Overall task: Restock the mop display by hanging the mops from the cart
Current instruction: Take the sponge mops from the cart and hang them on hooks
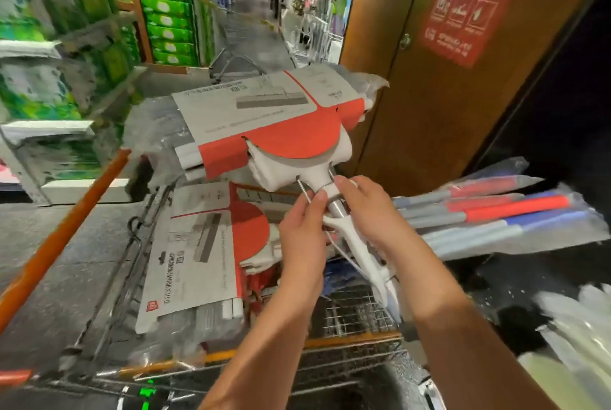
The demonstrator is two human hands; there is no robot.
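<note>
A flat mop (pixel 264 118) with a white head in a grey-and-red cardboard sleeve is raised above the wire cart (pixel 347 320). My left hand (pixel 302 234) grips the mop's neck and metal rod from the left. My right hand (pixel 367 208) grips the same neck from the right, just below the head. The white handle runs down between my forearms. A second packaged mop (pixel 198 251) of the same kind lies in the cart beneath. Wrapped mop handles (pixel 502 211) in red, blue and grey lie across the cart's right side.
An orange cart rail (pixel 62 234) slants along the left. Green boxed goods (pixel 165 2) fill the shelves at left. A brown door (pixel 446 62) with a red sign (pixel 472 2) stands at right. The aisle floor (pixel 251 32) runs ahead. Plastic-wrapped items (pixel 568 343) lie at lower right.
</note>
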